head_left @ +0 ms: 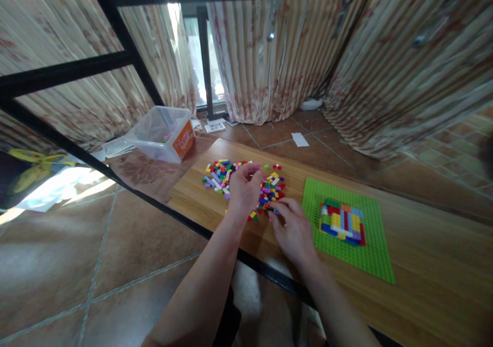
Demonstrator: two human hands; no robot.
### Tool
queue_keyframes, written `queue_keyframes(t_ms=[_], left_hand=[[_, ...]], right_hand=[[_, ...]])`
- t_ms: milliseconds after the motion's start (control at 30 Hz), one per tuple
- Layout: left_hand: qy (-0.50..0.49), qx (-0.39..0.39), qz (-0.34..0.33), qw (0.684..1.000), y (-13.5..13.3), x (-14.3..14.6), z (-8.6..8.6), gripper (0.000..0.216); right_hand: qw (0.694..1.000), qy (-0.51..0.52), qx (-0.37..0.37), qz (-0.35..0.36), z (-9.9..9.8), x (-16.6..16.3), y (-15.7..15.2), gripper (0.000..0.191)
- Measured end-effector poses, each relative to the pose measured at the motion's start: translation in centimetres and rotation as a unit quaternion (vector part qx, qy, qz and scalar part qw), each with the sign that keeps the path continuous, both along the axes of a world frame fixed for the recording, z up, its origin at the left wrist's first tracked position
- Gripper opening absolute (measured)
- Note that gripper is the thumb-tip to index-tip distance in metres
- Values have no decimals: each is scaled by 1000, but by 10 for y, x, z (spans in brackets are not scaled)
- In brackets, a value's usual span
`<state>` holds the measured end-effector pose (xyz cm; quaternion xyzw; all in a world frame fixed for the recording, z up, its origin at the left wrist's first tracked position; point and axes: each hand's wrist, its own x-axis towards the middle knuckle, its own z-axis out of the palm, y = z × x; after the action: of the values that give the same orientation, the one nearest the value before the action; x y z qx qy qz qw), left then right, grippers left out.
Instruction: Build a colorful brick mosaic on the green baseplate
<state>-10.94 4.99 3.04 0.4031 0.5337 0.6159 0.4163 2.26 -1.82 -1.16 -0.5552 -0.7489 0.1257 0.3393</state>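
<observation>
A pile of small coloured bricks (219, 175) lies on the wooden table (423, 265). My left hand (243, 189) rests on top of the pile with its fingers curled down into the bricks; what they grip is hidden. My right hand (293, 230) lies beside the pile's right edge, its fingertips pinched on a small brick (274, 211). To the right lies a green baseplate (370, 257) with a square multi-coloured brick structure (342, 222) built on it.
A clear plastic box with an orange label (164, 134) stands on the tiled floor beyond the table's far left corner. Black metal bars (77, 67) cross the view on the left and top. Striped curtains (269, 59) hang behind. A paper scrap (300, 139) lies on the floor.
</observation>
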Motion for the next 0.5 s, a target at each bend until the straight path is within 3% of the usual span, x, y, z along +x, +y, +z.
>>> queue_keyframes(t_ms=[267, 500], left_hand=[[-3, -19, -7, 1000, -4, -5, 6, 15], [7, -14, -20, 1000, -7, -8, 7, 14]], right_hand=[[998, -47, 7, -29, -5, -18, 11, 19], [999, 21, -18, -26, -4, -19, 12, 15]])
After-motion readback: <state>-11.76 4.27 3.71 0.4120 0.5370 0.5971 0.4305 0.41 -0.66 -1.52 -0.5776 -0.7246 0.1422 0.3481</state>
